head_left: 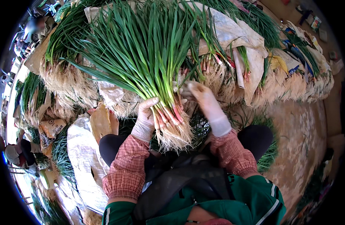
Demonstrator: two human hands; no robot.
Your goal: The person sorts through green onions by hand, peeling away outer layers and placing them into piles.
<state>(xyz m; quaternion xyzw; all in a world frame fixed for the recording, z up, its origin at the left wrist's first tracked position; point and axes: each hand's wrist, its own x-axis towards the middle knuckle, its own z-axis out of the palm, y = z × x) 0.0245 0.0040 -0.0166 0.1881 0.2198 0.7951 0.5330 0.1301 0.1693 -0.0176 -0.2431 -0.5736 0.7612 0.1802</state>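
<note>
Upright in front of me is a thick bunch of green garlic [142,52], with long flat leaves fanning away, pinkish stem bases and pale stringy roots hanging toward my lap. My left hand [145,114], in a whitish glove, is closed round the stems just above the roots, thumb across the front. At the right side of the stems is my gloved right hand [198,93], its fingertips close against or touching the outer stalks. Motion blurs those fingers, so their grip does not show.
More rooted bunches [69,80] lie in a row beyond, partly under pale sheeting [236,32]. A whitish sack [84,150] lies left of my knee. Loose greens [268,150] rest by my right knee, beside brown floor [298,138]. Another person [16,153] is at far left.
</note>
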